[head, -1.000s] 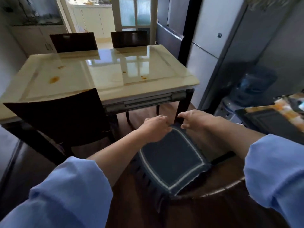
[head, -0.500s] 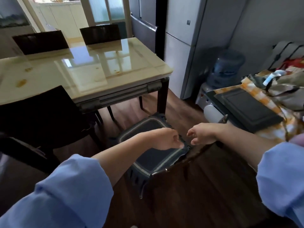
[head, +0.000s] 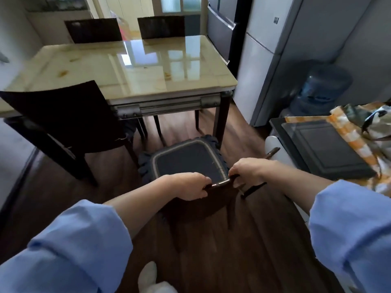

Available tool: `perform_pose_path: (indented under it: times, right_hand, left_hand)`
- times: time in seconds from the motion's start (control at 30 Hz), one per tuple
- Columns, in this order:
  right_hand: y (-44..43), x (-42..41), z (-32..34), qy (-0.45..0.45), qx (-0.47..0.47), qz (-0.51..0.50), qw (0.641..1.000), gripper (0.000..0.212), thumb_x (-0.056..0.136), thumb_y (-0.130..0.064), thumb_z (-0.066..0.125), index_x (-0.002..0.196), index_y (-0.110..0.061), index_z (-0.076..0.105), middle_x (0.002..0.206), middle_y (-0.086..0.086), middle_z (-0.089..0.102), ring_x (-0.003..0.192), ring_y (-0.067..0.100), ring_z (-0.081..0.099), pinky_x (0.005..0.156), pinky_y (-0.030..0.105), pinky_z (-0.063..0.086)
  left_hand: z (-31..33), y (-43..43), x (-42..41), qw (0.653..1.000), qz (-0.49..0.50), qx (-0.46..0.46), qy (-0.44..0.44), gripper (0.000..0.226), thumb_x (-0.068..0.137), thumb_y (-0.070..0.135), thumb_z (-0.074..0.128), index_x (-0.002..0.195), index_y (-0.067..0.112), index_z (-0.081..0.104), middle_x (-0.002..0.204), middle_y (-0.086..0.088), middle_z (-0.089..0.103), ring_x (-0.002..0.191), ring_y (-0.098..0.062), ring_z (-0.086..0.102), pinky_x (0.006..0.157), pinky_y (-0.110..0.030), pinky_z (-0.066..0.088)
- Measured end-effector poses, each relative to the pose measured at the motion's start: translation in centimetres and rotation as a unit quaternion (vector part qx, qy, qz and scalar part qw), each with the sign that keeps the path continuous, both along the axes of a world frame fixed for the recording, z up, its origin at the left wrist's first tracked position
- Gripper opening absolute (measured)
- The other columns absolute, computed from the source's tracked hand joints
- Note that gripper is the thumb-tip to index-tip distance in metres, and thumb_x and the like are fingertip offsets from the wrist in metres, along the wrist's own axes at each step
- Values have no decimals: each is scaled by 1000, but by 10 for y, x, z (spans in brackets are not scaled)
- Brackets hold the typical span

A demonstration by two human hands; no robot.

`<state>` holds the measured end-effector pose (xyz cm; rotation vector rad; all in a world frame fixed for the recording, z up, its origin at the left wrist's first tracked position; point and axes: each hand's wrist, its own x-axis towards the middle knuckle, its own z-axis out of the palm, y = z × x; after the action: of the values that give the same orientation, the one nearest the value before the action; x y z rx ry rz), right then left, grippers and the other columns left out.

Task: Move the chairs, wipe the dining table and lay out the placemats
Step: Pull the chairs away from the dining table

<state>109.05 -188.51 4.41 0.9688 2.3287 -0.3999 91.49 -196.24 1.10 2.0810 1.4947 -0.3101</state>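
A dark wooden chair [head: 203, 199] with a navy seat cushion [head: 188, 161] stands on the floor in front of me, clear of the table. My left hand [head: 188, 187] and my right hand [head: 247, 172] both grip the top edge of its backrest. The glossy cream dining table [head: 88, 70] lies beyond, with orange stains on its top. A second dark chair [head: 61, 115] sits tucked at the table's near left. Two more chairs [head: 93, 30] [head: 160, 26] stand at the far side.
A grey fridge [head: 275, 49] and a blue water bottle [head: 319, 89] stand to the right. A black tray [head: 325, 149] on an orange checked cloth [head: 349, 132] sits at the right edge, close to my right arm. My white-socked foot [head: 148, 278] is below on the wooden floor.
The chair has come back away from the table toward me. My hands have shifted from the cushion's edge to gripping the backrest top. The view has swung back toward the table.
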Motion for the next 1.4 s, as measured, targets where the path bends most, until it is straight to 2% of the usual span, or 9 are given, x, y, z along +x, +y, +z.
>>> perform_pose_path:
  times: [0.17,0.5,0.87,0.93,1.07,1.17,1.27,1.33,1.4]
  right_hand:
    - [22,-9,-6,-21,10,52,998,31,84,-37,62,111,-21,63,108,5,63,98,27,61,79,36,49]
    - [85,-63,-11,20,32,27,999,29,87,-35,60,110,-19,65,108,8,62,99,27,61,69,31,44]
    - [200,-158,-20,75,42,-7,996,26,89,-35,58,111,-23,65,108,5,61,98,26,59,77,36,50]
    - [231,-177,-22,83,50,-22,995,25,89,-36,58,110,-25,66,108,4,61,92,24,56,72,32,46]
    - [285,-220,-26,87,63,-33,994,25,87,-38,59,106,-24,67,108,6,62,91,26,58,67,30,41]
    - [321,-253,-29,89,74,-46,992,25,85,-40,60,103,-25,68,110,6,63,101,29,59,68,28,37]
    - [351,-278,-31,92,75,-66,991,22,84,-40,61,100,-25,67,108,5,63,100,28,59,67,27,35]
    - [368,-288,-33,99,78,-81,989,21,84,-38,61,98,-24,67,107,6,64,100,29,60,66,27,37]
    - [382,-295,-34,113,77,-93,986,20,86,-36,60,98,-21,67,108,8,64,101,30,60,71,29,43]
  left_hand:
    - [-3,4,-2,998,-16,28,54,30,94,30,43,120,14,44,117,-12,60,105,-34,56,78,-37,40]
    - [-3,60,-57,994,90,38,43,38,95,32,43,133,29,38,130,-5,56,114,-31,53,88,-40,42]
    - [-26,172,-170,979,166,115,36,36,95,44,39,131,41,38,127,0,58,112,-26,55,89,-40,44]
    - [-29,202,-193,978,157,126,62,37,96,44,37,132,41,35,126,1,58,114,-25,53,99,-43,37]
    - [-34,258,-237,975,125,139,116,38,97,42,34,135,38,31,125,4,56,121,-26,47,114,-53,4]
    - [-35,299,-271,973,122,145,130,37,96,44,34,132,38,33,119,6,57,118,-26,48,114,-56,-1]
    - [-37,331,-297,971,132,151,130,34,95,47,35,127,38,38,118,5,56,114,-27,49,112,-54,10]
    - [-38,349,-307,967,153,164,122,29,93,49,37,118,36,43,114,4,56,110,-27,51,97,-46,26]
    - [-38,367,-311,960,181,172,124,28,93,50,38,112,32,46,113,2,55,109,-28,50,82,-41,29]
